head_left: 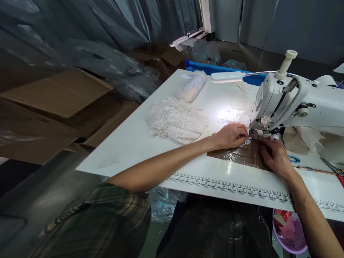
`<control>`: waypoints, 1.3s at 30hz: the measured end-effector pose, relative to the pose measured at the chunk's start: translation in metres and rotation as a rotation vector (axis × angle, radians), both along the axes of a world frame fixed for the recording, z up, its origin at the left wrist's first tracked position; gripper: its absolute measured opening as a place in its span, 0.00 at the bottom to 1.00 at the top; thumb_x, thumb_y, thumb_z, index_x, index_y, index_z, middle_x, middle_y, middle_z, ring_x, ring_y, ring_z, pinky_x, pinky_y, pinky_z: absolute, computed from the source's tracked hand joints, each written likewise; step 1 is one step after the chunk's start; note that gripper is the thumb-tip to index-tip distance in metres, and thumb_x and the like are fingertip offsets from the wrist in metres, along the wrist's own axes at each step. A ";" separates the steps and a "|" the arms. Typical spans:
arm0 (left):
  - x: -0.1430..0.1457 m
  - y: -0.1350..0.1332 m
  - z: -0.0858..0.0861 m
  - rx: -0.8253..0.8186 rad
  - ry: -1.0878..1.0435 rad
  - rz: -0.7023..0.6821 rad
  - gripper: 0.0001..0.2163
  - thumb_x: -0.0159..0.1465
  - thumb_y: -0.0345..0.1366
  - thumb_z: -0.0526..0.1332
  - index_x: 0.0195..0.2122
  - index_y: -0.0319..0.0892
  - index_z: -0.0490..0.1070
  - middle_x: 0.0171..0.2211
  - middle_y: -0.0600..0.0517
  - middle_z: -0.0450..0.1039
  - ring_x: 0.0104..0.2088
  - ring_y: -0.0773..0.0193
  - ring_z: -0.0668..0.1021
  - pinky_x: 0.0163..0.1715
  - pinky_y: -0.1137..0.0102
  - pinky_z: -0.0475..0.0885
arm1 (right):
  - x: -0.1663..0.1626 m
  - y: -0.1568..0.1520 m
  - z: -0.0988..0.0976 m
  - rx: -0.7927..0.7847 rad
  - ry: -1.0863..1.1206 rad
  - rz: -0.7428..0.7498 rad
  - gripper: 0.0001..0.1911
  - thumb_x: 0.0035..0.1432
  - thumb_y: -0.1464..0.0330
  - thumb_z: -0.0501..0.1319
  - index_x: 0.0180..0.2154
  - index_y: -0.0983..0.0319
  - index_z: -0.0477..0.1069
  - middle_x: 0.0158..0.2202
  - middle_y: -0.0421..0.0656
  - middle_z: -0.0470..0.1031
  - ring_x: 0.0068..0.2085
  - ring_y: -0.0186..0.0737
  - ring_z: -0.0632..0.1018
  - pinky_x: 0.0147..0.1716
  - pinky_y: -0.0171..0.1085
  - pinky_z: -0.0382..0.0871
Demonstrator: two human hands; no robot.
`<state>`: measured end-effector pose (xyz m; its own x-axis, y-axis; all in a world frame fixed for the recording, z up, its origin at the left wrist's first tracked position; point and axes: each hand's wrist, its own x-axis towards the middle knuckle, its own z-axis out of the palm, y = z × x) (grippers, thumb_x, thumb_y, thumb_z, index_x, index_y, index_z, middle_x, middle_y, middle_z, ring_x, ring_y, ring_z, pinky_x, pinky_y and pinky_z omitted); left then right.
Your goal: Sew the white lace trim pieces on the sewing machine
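The lace [246,142] lies at the foot [254,135] — left hand [230,136] pinches it from the left, right hand [274,157] rests open, just right.

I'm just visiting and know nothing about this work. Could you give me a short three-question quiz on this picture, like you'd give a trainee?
1. True or false: the left hand and the right hand are both close to the needle end of the sewing machine.
2. Where does the heap of white lace lie? A: on the table, to the left of the left hand. B: on the floor. C: on top of the machine.
3. Fill in: along the table's near edge runs a printed ____.
Key: 1 true; 2 A; 3 ruler.
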<state>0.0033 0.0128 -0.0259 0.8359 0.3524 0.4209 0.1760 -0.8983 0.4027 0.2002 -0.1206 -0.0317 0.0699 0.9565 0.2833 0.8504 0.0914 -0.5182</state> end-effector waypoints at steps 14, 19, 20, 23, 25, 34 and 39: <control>-0.005 -0.004 0.011 0.436 0.307 -0.138 0.14 0.71 0.30 0.49 0.37 0.40 0.76 0.45 0.46 0.77 0.38 0.62 0.75 0.41 0.65 0.65 | 0.003 0.001 -0.001 0.016 -0.013 -0.003 0.19 0.61 0.64 0.53 0.46 0.62 0.78 0.43 0.50 0.74 0.42 0.45 0.76 0.44 0.46 0.73; -0.005 -0.006 0.007 0.363 0.283 -0.121 0.13 0.70 0.30 0.50 0.38 0.42 0.75 0.45 0.46 0.77 0.39 0.61 0.75 0.43 0.65 0.64 | -0.001 0.001 0.000 0.050 -0.059 0.085 0.21 0.64 0.65 0.51 0.53 0.58 0.76 0.45 0.50 0.73 0.42 0.44 0.76 0.44 0.45 0.74; -0.006 -0.006 0.008 0.350 0.270 -0.116 0.13 0.71 0.31 0.50 0.38 0.42 0.75 0.45 0.46 0.77 0.40 0.61 0.75 0.44 0.65 0.64 | -0.002 0.002 0.000 0.040 -0.084 0.116 0.21 0.64 0.65 0.51 0.54 0.57 0.75 0.45 0.50 0.72 0.40 0.43 0.76 0.42 0.44 0.74; -0.009 -0.008 0.014 0.311 0.230 -0.115 0.12 0.70 0.33 0.51 0.36 0.42 0.74 0.43 0.46 0.76 0.39 0.61 0.74 0.44 0.64 0.64 | -0.001 0.003 0.002 0.037 -0.112 0.152 0.21 0.63 0.65 0.52 0.53 0.56 0.76 0.46 0.50 0.72 0.40 0.42 0.76 0.41 0.43 0.74; -0.013 -0.008 0.018 0.280 0.232 -0.153 0.09 0.68 0.32 0.53 0.37 0.42 0.74 0.41 0.47 0.76 0.37 0.61 0.74 0.44 0.64 0.65 | 0.003 0.003 0.008 0.069 -0.086 0.102 0.20 0.64 0.64 0.51 0.49 0.59 0.77 0.46 0.51 0.72 0.43 0.43 0.76 0.44 0.44 0.74; -0.010 0.005 0.002 0.047 0.134 -0.250 0.16 0.63 0.20 0.52 0.37 0.43 0.78 0.47 0.45 0.77 0.44 0.61 0.77 0.42 0.67 0.75 | 0.052 -0.041 0.033 -0.151 -0.245 0.061 0.20 0.60 0.55 0.57 0.47 0.59 0.78 0.42 0.49 0.77 0.39 0.45 0.79 0.37 0.41 0.75; -0.003 0.004 0.002 -0.011 0.031 -0.241 0.15 0.62 0.22 0.55 0.44 0.38 0.77 0.44 0.43 0.79 0.44 0.62 0.78 0.44 0.64 0.77 | 0.060 -0.053 0.011 0.058 -0.372 0.026 0.22 0.66 0.57 0.50 0.42 0.62 0.78 0.41 0.52 0.76 0.41 0.48 0.78 0.39 0.45 0.75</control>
<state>0.0006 0.0172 -0.0240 0.9087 0.1455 0.3913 -0.0307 -0.9114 0.4104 0.2607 -0.1738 -0.0209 -0.0724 0.9383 0.3381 0.9764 0.1358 -0.1679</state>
